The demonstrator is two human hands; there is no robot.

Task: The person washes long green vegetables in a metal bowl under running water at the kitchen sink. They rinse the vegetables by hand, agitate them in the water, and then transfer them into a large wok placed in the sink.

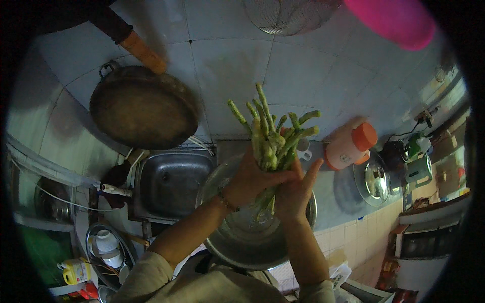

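My left hand (248, 180) grips a bunch of green vegetable stalks (269, 151), its thumb across the lower part. The cut ends fan upward, and thinner parts hang below the hands. My right hand (293, 195) cups the bunch from the right, with its thumb sticking out; some of its fingers are hidden behind the stalks. Both hands are above a wide metal basin (242, 257) that holds what looks like clear water. A bracelet (227, 200) circles my left wrist.
Left of the basin is a steel sink (176, 185) with a faucet (117, 190); a wok (144, 110) hangs above. A white mug (304, 147), pink thermos (346, 147) and glass lid (373, 178) stand right. Bowls (108, 242) sit lower left.
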